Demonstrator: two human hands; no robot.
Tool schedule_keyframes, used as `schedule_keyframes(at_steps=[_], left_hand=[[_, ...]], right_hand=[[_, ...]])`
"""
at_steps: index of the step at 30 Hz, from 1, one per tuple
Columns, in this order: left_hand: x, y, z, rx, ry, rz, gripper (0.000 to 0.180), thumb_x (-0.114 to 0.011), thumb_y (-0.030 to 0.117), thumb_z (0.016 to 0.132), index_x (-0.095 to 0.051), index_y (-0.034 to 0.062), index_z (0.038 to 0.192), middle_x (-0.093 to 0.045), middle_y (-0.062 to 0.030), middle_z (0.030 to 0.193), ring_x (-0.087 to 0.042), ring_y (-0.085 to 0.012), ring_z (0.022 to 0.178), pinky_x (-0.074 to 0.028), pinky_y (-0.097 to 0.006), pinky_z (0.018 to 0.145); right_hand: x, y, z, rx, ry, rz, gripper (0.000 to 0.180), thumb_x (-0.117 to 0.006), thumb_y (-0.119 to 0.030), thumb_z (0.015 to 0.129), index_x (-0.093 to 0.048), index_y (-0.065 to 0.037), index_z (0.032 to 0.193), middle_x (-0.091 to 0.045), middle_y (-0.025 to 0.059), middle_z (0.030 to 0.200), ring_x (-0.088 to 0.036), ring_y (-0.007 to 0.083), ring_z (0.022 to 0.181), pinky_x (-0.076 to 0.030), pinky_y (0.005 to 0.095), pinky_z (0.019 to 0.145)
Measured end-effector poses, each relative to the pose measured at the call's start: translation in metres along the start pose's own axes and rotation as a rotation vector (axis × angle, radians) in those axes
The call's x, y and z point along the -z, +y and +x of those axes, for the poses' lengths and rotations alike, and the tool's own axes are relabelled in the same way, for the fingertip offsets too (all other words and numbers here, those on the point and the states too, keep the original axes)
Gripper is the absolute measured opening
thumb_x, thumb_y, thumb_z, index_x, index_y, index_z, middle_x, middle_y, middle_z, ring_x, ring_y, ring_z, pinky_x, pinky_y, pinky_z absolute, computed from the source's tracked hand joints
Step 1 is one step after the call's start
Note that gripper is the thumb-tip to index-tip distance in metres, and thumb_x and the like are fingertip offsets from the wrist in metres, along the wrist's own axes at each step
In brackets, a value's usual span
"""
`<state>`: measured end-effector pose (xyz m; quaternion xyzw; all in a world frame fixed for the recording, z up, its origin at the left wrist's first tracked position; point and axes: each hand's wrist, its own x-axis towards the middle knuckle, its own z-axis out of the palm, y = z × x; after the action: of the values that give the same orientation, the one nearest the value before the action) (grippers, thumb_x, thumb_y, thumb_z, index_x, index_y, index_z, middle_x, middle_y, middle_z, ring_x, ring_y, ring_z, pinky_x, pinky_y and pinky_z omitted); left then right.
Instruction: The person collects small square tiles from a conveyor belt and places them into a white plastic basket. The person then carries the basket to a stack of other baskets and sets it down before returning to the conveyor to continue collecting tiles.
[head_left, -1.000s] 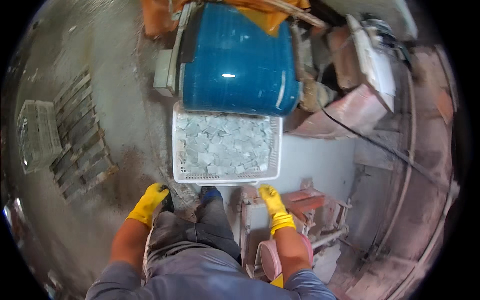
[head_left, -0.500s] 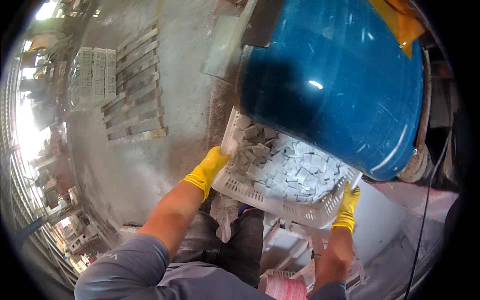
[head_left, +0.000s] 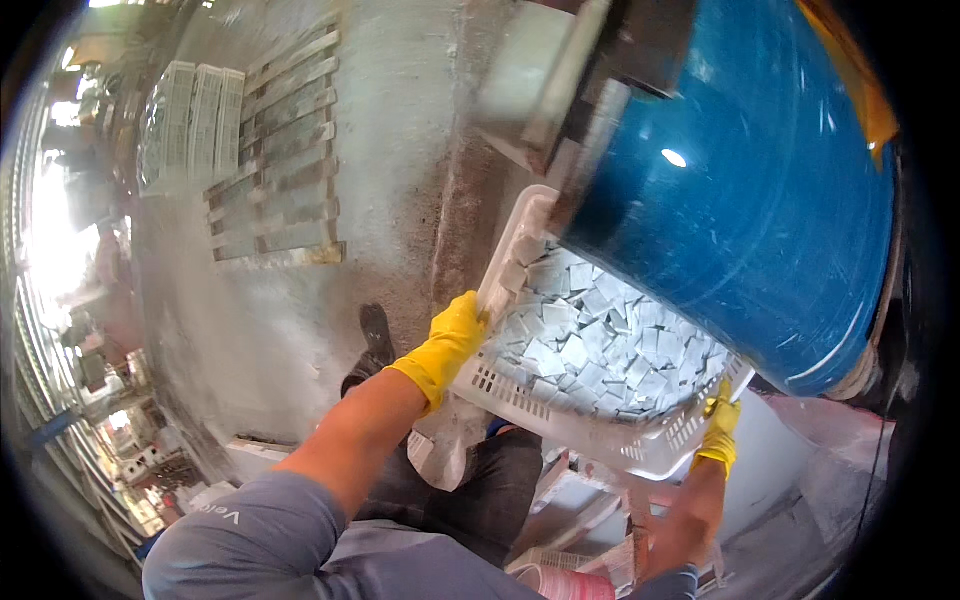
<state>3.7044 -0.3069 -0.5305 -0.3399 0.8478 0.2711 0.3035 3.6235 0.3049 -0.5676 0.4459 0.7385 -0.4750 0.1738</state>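
Head view shows both yellow-gloved hands clamped on the rims of a white slotted plastic crate. The left hand curls its rubber fingers over the crate's edge at about nine o'clock of the crate; the right hand closes on the opposite corner at about four o'clock. The crate lies between the two hands, tilted, its far end tucked under the blue drum at one o'clock. The near rim hangs over the person's dark trousers.

Pale, flat, squarish tile pieces, dusty and jumbled, fill the crate nearly to its rim. The drum is smooth, glossy and rounded, crowding the crate from twelve to three o'clock and leaving little room there. Open grey concrete floor, rough and powdery, spreads at nine to ten o'clock of the left hand. A wooden pallet lies farther out at eleven o'clock, with stacked white crates just beside it.
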Motion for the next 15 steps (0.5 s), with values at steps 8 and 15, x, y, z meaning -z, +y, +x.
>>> schedule_keyframes(at_steps=[8,15], left_hand=[[0.003,-0.019,0.072,-0.004,-0.139,-0.149,0.042,-0.069,0.029,0.095,-0.068,0.0066,0.13,-0.069,-0.0241,0.132,-0.064,-0.0431,0.125,-0.051,-0.048,0.104],[0.086,-0.052,-0.095,0.032,-0.002,-0.225,0.034,-0.075,0.026,0.092,-0.074,0.0055,0.119,-0.075,-0.0233,0.11,-0.071,-0.042,0.107,-0.054,-0.048,0.095]], right_hand=[[0.011,-0.017,-0.127,0.066,0.083,0.033,0.032,-0.077,-0.036,0.098,-0.065,-0.009,0.111,-0.057,-0.0006,0.064,-0.05,0.0116,0.045,-0.038,0.0281,0.04],[0.044,-0.101,-0.192,-0.015,-0.08,-0.035,0.021,-0.077,-0.022,0.097,-0.066,-0.01,0.11,-0.057,-0.0003,0.062,-0.046,0.011,0.041,-0.037,0.0284,0.038]])
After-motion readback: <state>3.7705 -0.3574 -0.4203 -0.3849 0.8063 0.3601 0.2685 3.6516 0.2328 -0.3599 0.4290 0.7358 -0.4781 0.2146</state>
